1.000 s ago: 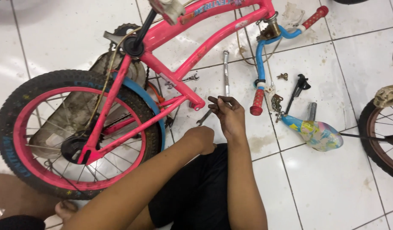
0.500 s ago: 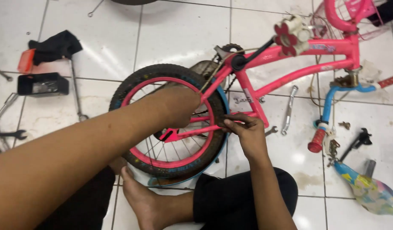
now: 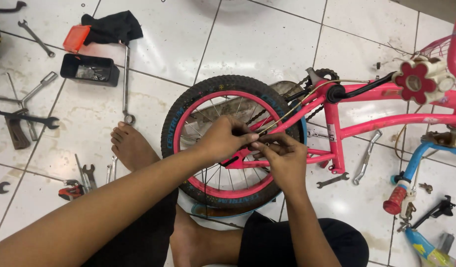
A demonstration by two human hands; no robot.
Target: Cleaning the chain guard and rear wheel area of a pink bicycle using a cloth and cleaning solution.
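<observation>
A small pink bicycle (image 3: 386, 121) lies on its side on the white tiled floor. Its rear wheel (image 3: 186, 116), black tyre on a pink rim, is right in front of me. My left hand (image 3: 223, 138) and my right hand (image 3: 285, 158) meet at the wheel hub, fingertips pinching a small part there that I cannot make out. A thin cable (image 3: 297, 106) runs from the hands up toward the frame. The chain and sprocket (image 3: 322, 76) show behind the wheel.
Spanners (image 3: 27, 118) and other tools lie scattered on the left. A black tray (image 3: 89, 69), an orange box (image 3: 75, 37) and a black cloth (image 3: 112, 25) sit at top left. A wrench (image 3: 332, 180), a red handlebar grip (image 3: 395, 200) and my bare foot (image 3: 131, 146) are nearby.
The view has shifted left so the wheel is central. My left hand has come off the tyre to the hub, joining my right hand there.
</observation>
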